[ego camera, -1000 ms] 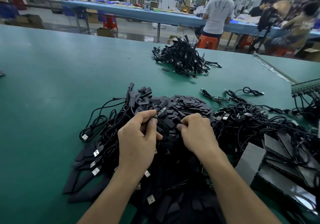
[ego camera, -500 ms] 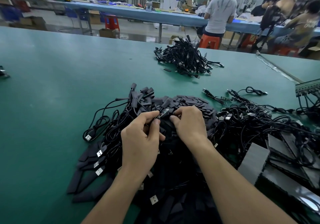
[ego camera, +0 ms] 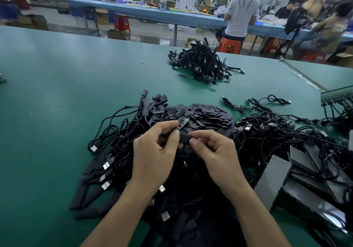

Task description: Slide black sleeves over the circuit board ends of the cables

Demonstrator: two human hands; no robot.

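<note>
Since the earlier frames the right hand [ego camera: 219, 155] has lifted off the heap and turned palm-inward; it pinches one black sleeve [ego camera: 183, 138] between thumb and forefinger, just beside the left hand [ego camera: 152, 155]. Left hand: thumb and forefinger closed on the near end of one circuit board [ego camera: 183, 123], which projects up and away past the fingertips. The sleeve sits just below the board and is not on it; contact between them cannot be determined.

Both hands are held above one heap of loose sleeves [ego camera: 206, 115], too many to count. Cables, in three groups:
- one tangle of cables [ego camera: 277, 130] right of the heap
- a second under and left of the hands, with silver USB plugs [ego camera: 106, 165] showing
- one far bundle [ego camera: 202, 63], with one lone sleeve [ego camera: 182, 76] just beside it

Flat grey and black sheets [ego camera: 275, 178] lie overlapped at near right.

Surface: green table mat [ego camera: 57, 93], matt. Room: workshop hall with one long blue bench [ego camera: 152, 13]; one person standing [ego camera: 240, 11] at it, one seated person [ego camera: 328, 30] at far right, blurred; one red stool [ego camera: 122, 23] beside the bench
</note>
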